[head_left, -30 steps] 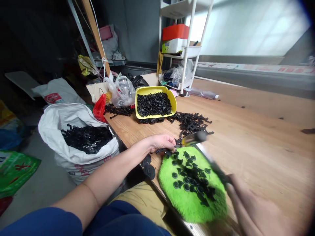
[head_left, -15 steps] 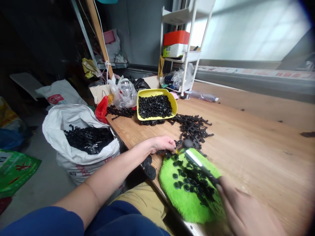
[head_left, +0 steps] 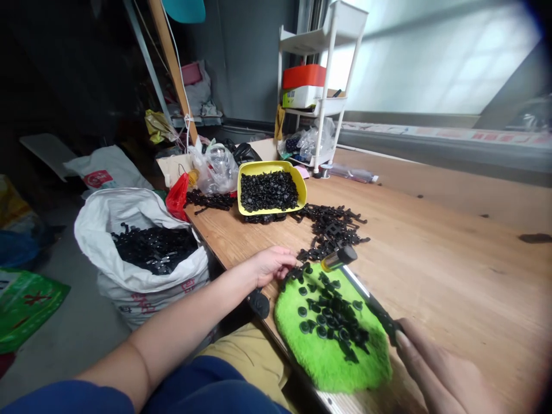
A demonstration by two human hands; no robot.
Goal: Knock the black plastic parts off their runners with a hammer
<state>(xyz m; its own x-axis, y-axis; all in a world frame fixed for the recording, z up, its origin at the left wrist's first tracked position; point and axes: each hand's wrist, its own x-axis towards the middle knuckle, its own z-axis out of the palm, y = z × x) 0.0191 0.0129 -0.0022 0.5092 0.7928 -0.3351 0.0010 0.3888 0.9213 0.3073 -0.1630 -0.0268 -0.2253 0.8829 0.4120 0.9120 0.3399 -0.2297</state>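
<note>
My left hand rests at the near-left edge of a fuzzy green mat, its fingers pinching a black plastic strip of parts. Several small round black caps lie loose on the mat. My right hand at the lower right grips the dark handle of a long tool. The tool's yellowish, black-tipped head hovers just above the mat's far edge, close to the strip.
A yellow tray full of black caps stands farther back on the wooden table. A heap of black strips lies between tray and mat. A white sack of black parts stands on the floor at left. A white shelf rack stands behind.
The tool swung down onto the mat's far edge beside my left hand, then lifted again to hover just above it. My left hand stayed on the strip.
</note>
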